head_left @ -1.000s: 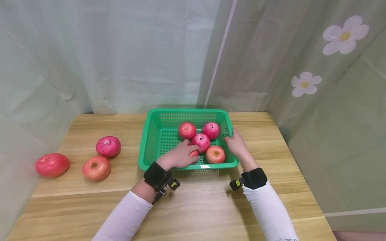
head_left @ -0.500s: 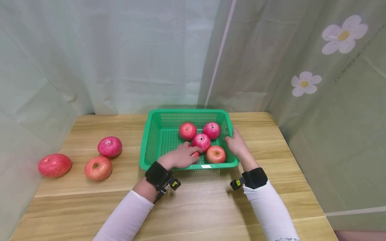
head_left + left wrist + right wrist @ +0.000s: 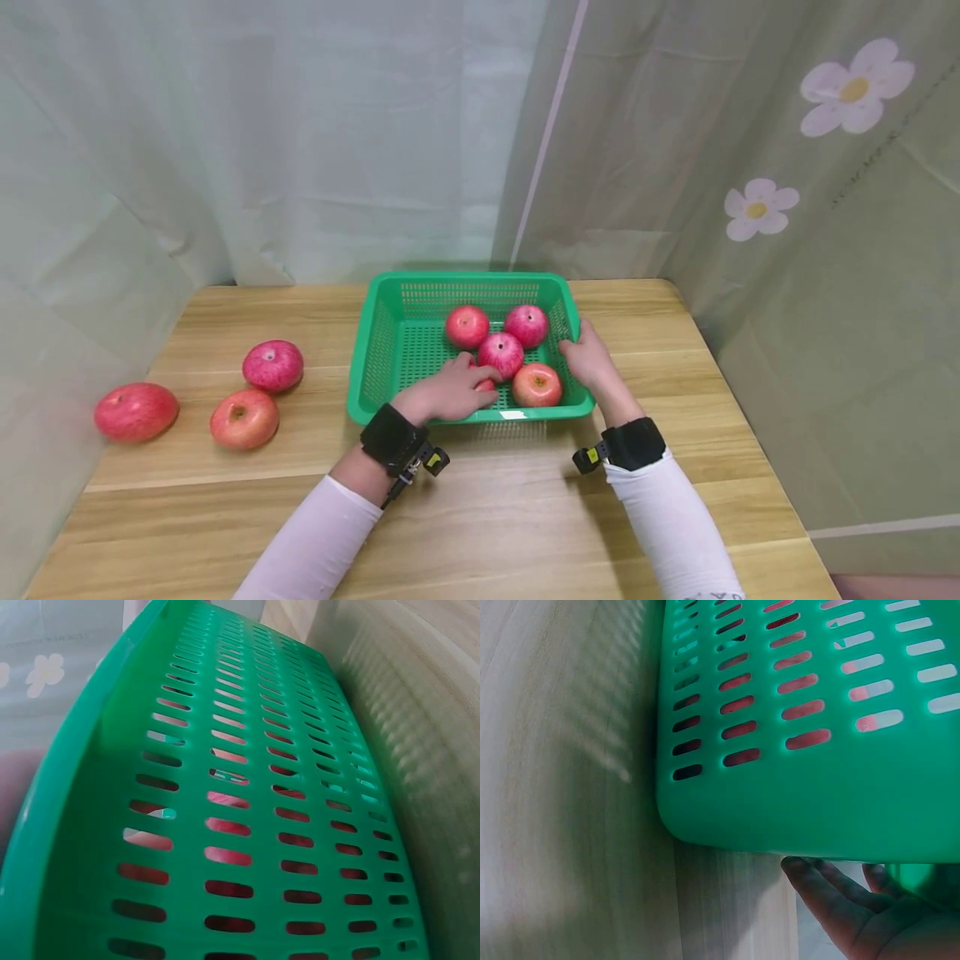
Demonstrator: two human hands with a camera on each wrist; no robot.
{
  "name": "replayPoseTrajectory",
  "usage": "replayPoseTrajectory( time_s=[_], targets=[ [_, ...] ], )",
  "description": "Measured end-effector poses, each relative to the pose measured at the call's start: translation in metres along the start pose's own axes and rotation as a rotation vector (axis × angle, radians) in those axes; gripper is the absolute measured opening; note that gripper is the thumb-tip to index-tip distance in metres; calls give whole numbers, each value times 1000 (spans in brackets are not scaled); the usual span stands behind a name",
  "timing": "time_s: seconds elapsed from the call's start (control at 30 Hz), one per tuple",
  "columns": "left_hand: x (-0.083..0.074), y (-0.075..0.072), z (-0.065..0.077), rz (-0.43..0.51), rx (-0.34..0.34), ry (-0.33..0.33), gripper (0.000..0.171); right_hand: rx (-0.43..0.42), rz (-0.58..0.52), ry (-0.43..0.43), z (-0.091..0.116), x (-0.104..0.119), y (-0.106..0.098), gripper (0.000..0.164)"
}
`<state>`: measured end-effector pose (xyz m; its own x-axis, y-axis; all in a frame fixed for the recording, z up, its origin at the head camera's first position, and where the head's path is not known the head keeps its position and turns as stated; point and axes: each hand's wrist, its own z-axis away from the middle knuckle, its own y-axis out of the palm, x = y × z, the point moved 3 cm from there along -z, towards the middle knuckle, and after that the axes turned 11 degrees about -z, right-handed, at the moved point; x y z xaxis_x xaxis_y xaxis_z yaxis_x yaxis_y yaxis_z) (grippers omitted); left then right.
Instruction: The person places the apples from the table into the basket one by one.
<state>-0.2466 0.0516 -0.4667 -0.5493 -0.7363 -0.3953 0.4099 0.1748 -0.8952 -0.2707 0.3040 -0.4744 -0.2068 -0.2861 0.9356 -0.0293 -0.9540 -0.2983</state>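
Note:
A green plastic basket [image 3: 360, 360] with slotted walls stands on the wooden table. Reaching over its front rim, my left hand [image 3: 448, 392] has its fingers curled round a red apple [image 3: 486, 386], which they partly hide. Several other apples lie in the basket: two at the back, one pink-red apple [image 3: 501, 355] beside the held one, and a paler apple [image 3: 537, 385] at the front right. My right hand [image 3: 591, 360] grips the right rim, thumb over the inside. In the right wrist view its fingers [image 3: 829, 900] show against the outside of the basket wall.
Left of the basket on the table [image 3: 480, 517] lie three more apples: a pink-red apple [image 3: 273, 366], a lighter apple [image 3: 244, 419] near it and a red apple [image 3: 137, 412] farther left. A pale curtain [image 3: 390, 142] hangs behind the table and along its sides.
The head view has shifted slightly. Both hands keep their places, the left at the apple and the right on the rim; the left fingers have moved only a little.

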Motion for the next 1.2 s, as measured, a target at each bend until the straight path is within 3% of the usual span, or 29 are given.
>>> replayPoseTrajectory(
  time_s=[0.23, 0.6, 1.2],
  targets=[
    [1, 1, 0, 21, -2, -2, 40, -2, 6, 0, -2, -2, 0, 59],
    [1, 0, 2, 47, -18, -38, 45, 3, 12, -2, 0, 0, 0, 57],
    [-3, -7, 6, 13, -61, -9, 42, -8, 16, -12, -2, -3, 0, 60]
  ],
)
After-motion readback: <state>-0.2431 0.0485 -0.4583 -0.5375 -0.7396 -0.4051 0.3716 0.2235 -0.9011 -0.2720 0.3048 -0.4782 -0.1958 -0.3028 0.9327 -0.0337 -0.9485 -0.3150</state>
